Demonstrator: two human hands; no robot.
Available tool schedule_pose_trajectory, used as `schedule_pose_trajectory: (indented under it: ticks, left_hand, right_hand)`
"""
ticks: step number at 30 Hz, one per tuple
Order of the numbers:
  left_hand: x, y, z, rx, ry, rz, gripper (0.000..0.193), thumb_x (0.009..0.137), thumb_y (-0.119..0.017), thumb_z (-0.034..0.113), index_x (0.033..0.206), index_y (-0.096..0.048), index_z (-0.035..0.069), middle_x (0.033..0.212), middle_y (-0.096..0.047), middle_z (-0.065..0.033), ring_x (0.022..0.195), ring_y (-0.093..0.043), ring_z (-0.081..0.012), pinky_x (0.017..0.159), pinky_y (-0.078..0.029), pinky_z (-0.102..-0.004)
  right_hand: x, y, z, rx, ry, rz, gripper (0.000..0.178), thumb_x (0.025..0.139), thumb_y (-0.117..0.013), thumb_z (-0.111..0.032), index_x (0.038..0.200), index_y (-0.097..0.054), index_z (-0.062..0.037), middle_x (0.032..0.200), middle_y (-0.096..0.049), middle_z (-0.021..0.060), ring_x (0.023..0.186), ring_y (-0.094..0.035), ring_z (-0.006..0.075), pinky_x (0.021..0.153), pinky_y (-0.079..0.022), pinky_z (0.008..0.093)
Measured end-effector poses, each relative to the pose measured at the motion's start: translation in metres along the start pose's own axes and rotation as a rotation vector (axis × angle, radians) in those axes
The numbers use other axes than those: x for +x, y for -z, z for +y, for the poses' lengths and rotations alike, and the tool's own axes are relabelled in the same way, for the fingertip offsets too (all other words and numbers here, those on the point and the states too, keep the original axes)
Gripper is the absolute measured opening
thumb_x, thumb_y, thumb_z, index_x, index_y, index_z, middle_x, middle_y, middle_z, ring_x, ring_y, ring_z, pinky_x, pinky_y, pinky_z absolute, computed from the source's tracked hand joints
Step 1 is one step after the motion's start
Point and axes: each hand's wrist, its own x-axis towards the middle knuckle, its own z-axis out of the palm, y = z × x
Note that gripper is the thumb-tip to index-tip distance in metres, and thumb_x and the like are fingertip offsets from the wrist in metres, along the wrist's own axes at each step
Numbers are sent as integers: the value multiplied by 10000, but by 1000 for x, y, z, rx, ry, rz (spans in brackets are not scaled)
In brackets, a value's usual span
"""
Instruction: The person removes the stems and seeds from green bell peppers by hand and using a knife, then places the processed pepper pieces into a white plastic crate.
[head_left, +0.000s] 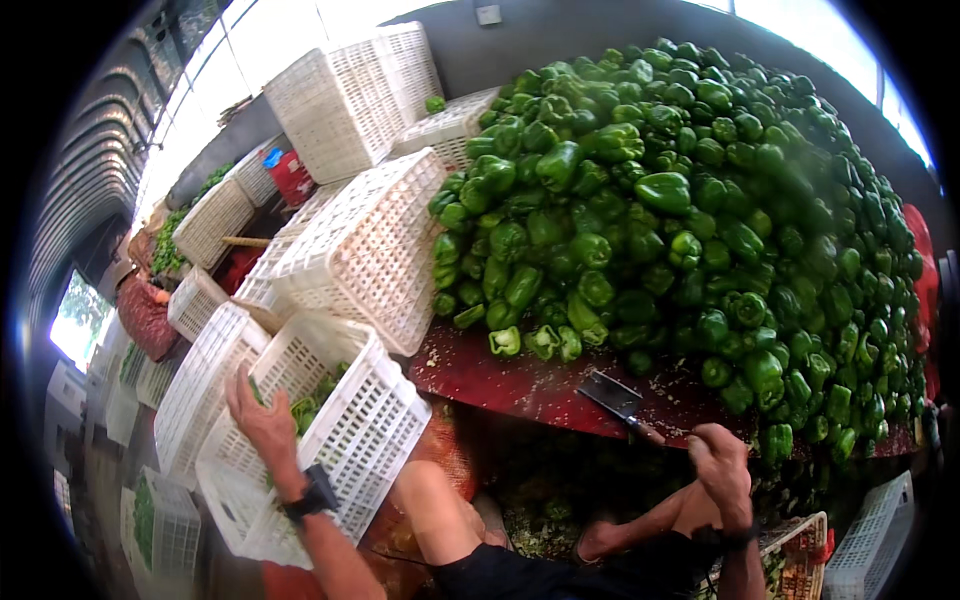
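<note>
Greenhouse-type shed with arched roof ribs at upper left and bright window panels along the top. Dark red bench (520,385) carries a very large heap of green peppers (690,210), filling the centre and right of the view. Several loose peppers lie at the heap's near edge. White plastic lattice crates (350,100) are stacked and tipped along the left of the heap, with more on the floor at far left.

Left hand (262,422) is over the open white crate (345,430) at lower left, fingers (240,385) loosely spread and resting at the crate's interior; whether they grip anything cannot be told. Green peppers show inside that crate, just beside the hand. A black wristband sits on the left wrist.

Right hand (722,472) is at the near edge of the bench, fingers curled closed around the handle of a cleaver (615,397). Its blade lies flat on the bench, pointing toward the heap, close to the loose peppers
</note>
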Motion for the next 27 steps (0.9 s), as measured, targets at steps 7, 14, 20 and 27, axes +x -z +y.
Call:
schedule_pose_trajectory:
  ticks: [7,14,20,27]
  left_hand:
    - [-40,-24,20,-302,185,-166,390,946,-572,133,1285,-531,-55,1267,-580,-171,1150,-583,-261,948,-499,-360]
    - [-169,-123,64,-932,840,-895,450,909,-645,15,1333,-502,-37,1204,-612,-145,1054,-623,-178,911,-516,-288]
    - [-195,-146,31,-766,875,-1008,441,979,-591,207,1325,-480,-43,1194,-597,-193,995,-652,-224,774,-565,-323]
    - [-197,-165,37,-1205,1394,-913,469,998,-555,328,1334,-498,6,1189,-616,-118,1020,-630,-204,806,-573,-399]
  right_hand:
    - [120,-164,13,19,252,-12,225,821,-664,-193,744,-563,-7,698,-581,209,665,-585,380,619,-470,448]
    - [169,-259,23,-206,114,75,233,834,-631,-228,845,-532,-17,771,-631,239,760,-614,451,670,-487,504]
    - [152,-225,24,92,126,65,106,875,-590,-114,919,-583,-18,749,-627,159,676,-626,279,628,-489,382]
    - [39,-156,-2,406,329,-754,207,911,-571,-114,1044,-661,17,1016,-686,148,823,-661,221,770,-526,325]
